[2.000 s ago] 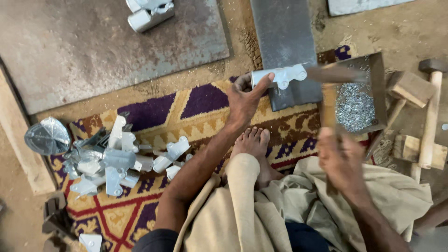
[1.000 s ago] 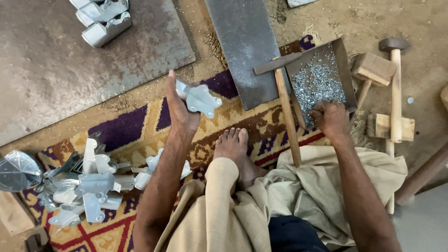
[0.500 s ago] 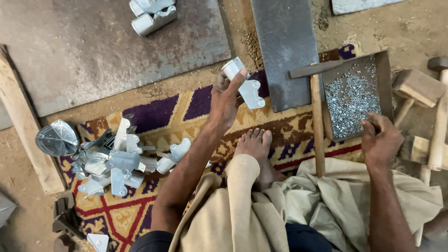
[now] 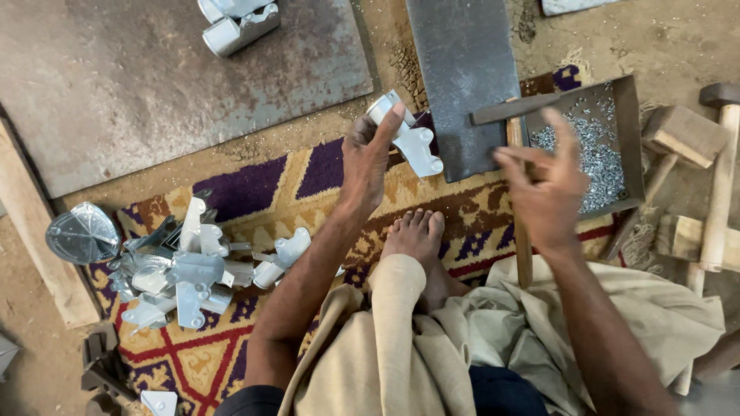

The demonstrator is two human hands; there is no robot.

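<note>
My left hand is shut on a shiny pressed-metal bracket, holding it above the patterned rug next to the dark steel block. My right hand hovers to the right of it, over the wooden handle of a hammer whose head rests on the block's edge. The thumb and forefinger are pinched together; anything between them is too small to see. Just right of that hand is a shallow metal tray holding several small silver rivets. My bare foot rests on the rug between my arms.
A pile of loose brackets and a round metal disc lie on the rug at left. A rusty plate carries assembled metal pieces at top. Wooden mallets lie at right, and a plank lies at far left.
My right hand left the rivet tray and rose toward the bracket with fingers pinched. My left hand kept the bracket near the steel block. The hammer still lies there.
</note>
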